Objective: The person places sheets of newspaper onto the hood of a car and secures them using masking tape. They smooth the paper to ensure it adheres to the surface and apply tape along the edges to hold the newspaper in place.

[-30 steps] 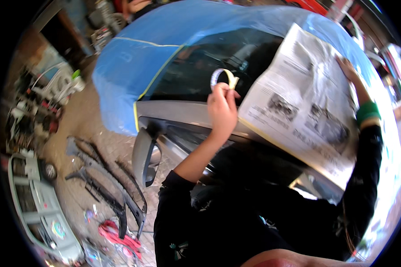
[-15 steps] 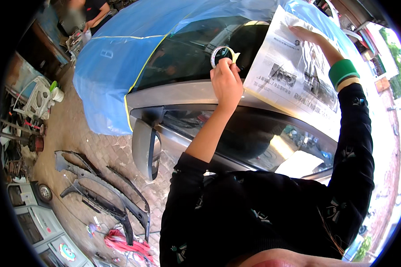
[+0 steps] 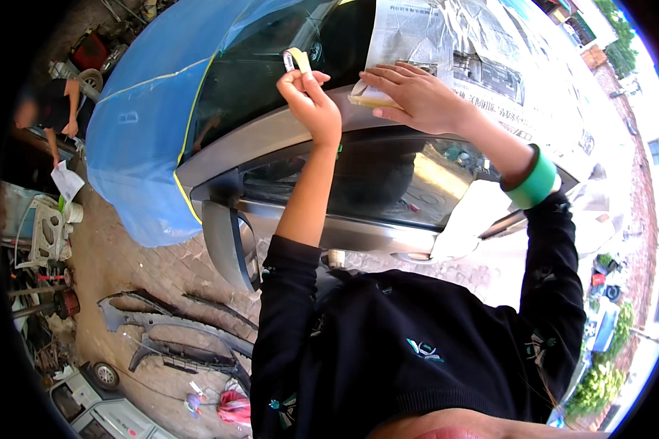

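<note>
My left hand is raised over the windshield of a silver car and grips a roll of pale yellow masking tape, tilted edge-on. My right hand lies flat with fingers stretched out, pressing on the lower left corner of a newspaper sheet. The sheet covers part of the windshield and roof, with a yellow tape strip along its near edge. Around my right wrist sits a wide green band. The palm hides part of the newspaper corner.
Blue plastic film covers the car's front. The side mirror juts out toward me. White paper hangs at the side window. Dark bumper parts lie on the brick floor. At far left a person holds a sheet.
My right hand has come down from the upper newspaper to its lower left corner. My left hand with the tape roll has moved left, away from the newspaper. My view has shifted.
</note>
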The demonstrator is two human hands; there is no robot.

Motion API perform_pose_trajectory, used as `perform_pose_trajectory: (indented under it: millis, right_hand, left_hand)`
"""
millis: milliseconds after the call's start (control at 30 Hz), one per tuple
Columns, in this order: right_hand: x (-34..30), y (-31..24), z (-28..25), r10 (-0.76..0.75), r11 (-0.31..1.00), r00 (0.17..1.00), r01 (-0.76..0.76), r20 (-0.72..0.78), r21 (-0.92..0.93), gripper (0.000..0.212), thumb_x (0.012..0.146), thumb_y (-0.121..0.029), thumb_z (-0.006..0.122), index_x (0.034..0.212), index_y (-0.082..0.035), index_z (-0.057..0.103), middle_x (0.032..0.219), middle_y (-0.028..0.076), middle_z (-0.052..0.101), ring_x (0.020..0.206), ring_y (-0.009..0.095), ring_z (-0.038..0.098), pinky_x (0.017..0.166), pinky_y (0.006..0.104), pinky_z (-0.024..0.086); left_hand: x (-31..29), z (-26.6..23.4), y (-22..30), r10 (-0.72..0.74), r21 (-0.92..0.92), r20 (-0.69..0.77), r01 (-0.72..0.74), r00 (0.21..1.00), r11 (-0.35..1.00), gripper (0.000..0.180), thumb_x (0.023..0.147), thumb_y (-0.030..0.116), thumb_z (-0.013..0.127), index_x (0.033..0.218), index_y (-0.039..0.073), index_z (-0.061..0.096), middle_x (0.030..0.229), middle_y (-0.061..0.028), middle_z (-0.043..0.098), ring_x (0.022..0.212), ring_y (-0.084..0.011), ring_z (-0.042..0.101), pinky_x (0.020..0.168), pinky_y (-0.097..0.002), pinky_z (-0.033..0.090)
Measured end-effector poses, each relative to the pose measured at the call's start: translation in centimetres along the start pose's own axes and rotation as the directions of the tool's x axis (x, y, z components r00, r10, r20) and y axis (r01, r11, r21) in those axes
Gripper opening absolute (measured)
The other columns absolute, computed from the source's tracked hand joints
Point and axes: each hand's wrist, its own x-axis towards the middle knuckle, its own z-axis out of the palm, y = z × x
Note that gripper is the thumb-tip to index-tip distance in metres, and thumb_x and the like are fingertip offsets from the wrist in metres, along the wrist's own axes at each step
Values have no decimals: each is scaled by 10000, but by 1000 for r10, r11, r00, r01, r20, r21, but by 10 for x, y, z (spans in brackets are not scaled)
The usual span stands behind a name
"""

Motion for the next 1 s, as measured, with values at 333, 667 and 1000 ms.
perform_pose_trajectory:
  millis: [333,667,1000]
  right_hand:
    - [-22,-71,-7,391,808,795,-56,-463,587,318,788,-88,711,1094,-30,645,1099,121,633,1015,294,591,907,362,480]
    - [-23,-105,14,547,286,809,63,-217,956,145,814,-41,726,943,-14,666,862,-4,652,782,59,565,740,220,462]
    - [3,-58,20,499,835,625,-162,-600,526,130,751,-113,748,739,-40,641,701,54,615,698,221,549,694,335,452]
  left_hand:
    - [-38,-65,85,-175,-108,395,234,902,966,125,993,83,441,1095,10,441,843,-93,624,755,-103,549,722,-238,428]
    - [-67,-76,120,-242,105,467,219,850,970,104,943,36,521,1038,5,490,782,-84,646,710,-135,621,661,-258,468]
    - [-62,-65,110,-44,439,549,-244,834,865,299,902,118,594,1201,125,583,660,-77,636,580,-243,634,555,-321,490]
